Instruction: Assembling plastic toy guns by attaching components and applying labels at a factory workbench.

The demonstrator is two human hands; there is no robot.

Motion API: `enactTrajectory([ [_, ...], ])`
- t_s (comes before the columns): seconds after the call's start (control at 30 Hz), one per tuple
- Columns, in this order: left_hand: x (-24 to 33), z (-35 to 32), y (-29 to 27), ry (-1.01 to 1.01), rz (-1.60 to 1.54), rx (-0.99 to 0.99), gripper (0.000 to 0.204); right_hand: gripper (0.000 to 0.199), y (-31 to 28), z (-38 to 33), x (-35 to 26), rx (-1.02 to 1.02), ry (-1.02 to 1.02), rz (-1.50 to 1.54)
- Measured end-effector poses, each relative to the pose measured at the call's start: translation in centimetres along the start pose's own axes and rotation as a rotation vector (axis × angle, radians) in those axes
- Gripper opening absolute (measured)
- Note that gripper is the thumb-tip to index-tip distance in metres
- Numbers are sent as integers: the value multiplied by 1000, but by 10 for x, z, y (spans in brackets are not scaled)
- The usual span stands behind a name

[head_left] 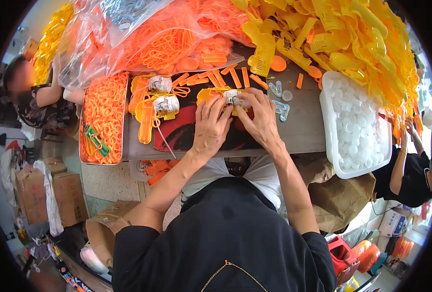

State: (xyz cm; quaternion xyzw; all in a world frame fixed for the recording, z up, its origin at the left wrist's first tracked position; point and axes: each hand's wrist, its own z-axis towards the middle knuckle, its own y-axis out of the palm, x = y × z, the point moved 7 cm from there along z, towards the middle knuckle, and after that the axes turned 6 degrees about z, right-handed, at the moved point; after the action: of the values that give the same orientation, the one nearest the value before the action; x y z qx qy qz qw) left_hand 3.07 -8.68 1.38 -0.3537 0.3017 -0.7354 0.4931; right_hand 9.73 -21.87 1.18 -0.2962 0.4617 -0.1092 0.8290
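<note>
1. The bench [303, 129] carries a great heap of yellow plastic parts [352, 44] along its far right side and clear bags of orange parts [162, 44] at the far left.
2. A white bin of small white caps [357, 126] sits at the right edge; a metal tray of orange rings [104, 117] sits at the left.
3. A dark red-and-black mat [186, 131] lies at the middle, under both hands.
4. The yellow toy shell [211, 93] rests on that mat, with a small white-and-grey mechanism [233, 97] set in it.
5. The left hand [211, 126] lies flat over the shell, fingers pressing down on it.
6. The right hand [262, 119] is curled over the mechanism, fingertips pinching it.
7. Both hands hide most of the shell; how the mechanism seats in it cannot be made out.
</note>
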Motion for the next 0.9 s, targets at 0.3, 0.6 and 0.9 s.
enactTrajectory([
  [0.3,-28,24,-8,48,-177,37,27,31,16,2,6,127,-10,23],
  [0.6,-42,14,6,-62,-208,39,41,41,15,6,-3,76,3,-86],
  [0.9,-38,14,1,-42,-163,44,43,36,1,8,-16,209,-48,-34],
])
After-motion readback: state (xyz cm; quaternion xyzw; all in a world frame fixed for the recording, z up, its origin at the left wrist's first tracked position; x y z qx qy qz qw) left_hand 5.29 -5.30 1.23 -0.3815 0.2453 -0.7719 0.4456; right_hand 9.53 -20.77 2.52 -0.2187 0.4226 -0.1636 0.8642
